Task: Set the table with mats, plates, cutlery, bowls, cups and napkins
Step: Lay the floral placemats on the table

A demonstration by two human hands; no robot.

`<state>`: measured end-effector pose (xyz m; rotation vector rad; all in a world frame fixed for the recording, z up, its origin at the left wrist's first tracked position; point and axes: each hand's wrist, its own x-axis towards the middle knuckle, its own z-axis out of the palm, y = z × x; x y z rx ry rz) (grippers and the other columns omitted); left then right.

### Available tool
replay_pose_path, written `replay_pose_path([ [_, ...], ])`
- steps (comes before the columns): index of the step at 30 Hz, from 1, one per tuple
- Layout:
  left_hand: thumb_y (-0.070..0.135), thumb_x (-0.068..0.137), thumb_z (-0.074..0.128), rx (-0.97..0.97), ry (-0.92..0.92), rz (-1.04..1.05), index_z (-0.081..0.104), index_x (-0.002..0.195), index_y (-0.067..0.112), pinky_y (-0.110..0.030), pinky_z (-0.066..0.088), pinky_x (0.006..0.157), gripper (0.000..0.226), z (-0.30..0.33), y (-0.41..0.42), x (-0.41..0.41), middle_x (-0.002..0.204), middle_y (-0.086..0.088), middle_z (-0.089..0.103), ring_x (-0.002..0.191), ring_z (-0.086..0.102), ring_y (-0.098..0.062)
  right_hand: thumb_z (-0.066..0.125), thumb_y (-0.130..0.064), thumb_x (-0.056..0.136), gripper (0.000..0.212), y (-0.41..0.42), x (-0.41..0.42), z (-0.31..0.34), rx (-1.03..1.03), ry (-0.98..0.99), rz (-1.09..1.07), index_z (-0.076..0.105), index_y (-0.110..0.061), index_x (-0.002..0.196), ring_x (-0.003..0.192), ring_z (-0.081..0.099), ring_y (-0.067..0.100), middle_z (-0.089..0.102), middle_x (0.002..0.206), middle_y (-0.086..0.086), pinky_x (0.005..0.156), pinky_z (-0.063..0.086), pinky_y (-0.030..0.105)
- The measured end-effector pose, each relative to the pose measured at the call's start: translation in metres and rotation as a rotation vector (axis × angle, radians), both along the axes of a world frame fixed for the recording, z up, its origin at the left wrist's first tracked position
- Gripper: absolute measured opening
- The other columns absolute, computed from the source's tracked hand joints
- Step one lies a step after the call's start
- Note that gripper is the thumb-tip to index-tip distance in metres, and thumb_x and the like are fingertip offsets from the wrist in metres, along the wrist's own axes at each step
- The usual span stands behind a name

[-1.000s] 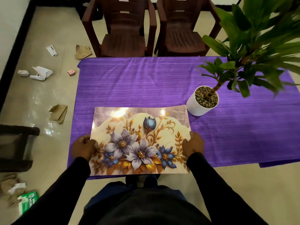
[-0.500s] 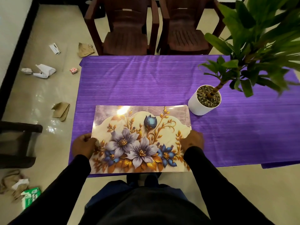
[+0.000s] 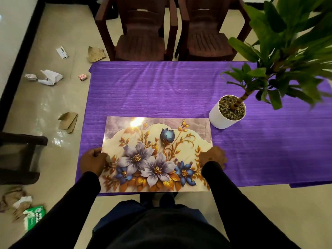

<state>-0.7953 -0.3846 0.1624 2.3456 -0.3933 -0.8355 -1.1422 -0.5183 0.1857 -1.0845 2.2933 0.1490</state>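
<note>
Your left hand [image 3: 93, 161] pinches the left edge of the flower mat [image 3: 156, 155], and your right hand [image 3: 212, 157] curls over its right edge, so each grip holds the mat. The mat lies flat at the near edge of the purple desk [image 3: 152, 90], just beside the white plant pot [image 3: 218, 117].

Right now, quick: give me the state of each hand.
Left hand: closed, gripping the left edge of the floral placemat.
Right hand: on the placemat's right edge; the fingers are hidden, so a grip cannot be told.
</note>
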Motion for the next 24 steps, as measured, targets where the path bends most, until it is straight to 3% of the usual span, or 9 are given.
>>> replay_pose_path([
  [10,0.01,0.085,0.067,0.02,-0.015,-0.003,0.073,0.111,0.006,-0.035,0.048,0.081,0.027,0.004,0.0,-0.005,0.105,-0.01,0.072,0.093,0.063,-0.025,0.071,-0.034,0.088,0.059,0.006,0.003,-0.001,-0.005,0.027,0.032,0.044,-0.012,0.135,0.13,0.042,0.037,0.043,0.141,0.015,0.105,0.04,0.054],
  [17,0.011,0.071,0.071,0.073,0.026,-0.004,0.076,0.1,0.012,-0.039,0.057,0.083,0.03,0.003,0.001,-0.001,0.089,-0.003,0.075,0.086,0.069,-0.024,0.072,-0.036,0.086,0.055,-0.01,-0.004,0.001,0.04,-0.041,-0.092,0.05,-0.01,0.129,0.129,0.043,0.038,0.049,0.138,0.015,0.107,0.039,0.054],
  [21,0.012,0.073,0.071,0.072,0.021,-0.006,0.075,0.104,0.01,-0.037,0.056,0.082,0.031,0.003,-0.002,-0.001,0.095,-0.003,0.075,0.086,0.068,-0.022,0.078,-0.041,0.075,0.071,-0.013,-0.008,0.001,0.068,-0.035,-0.114,0.046,-0.012,0.132,0.128,0.044,0.038,0.049,0.139,0.015,0.108,0.038,0.05],
  [24,0.014,0.071,0.071,0.078,0.033,0.002,0.076,0.102,0.011,-0.042,0.06,0.082,0.032,0.0,0.0,0.002,0.09,-0.003,0.076,0.08,0.07,-0.021,0.082,-0.028,0.072,0.062,-0.01,-0.012,0.009,-0.085,-0.239,-0.167,0.049,-0.011,0.121,0.111,0.057,0.033,0.059,0.124,0.014,0.092,0.049,0.043],
])
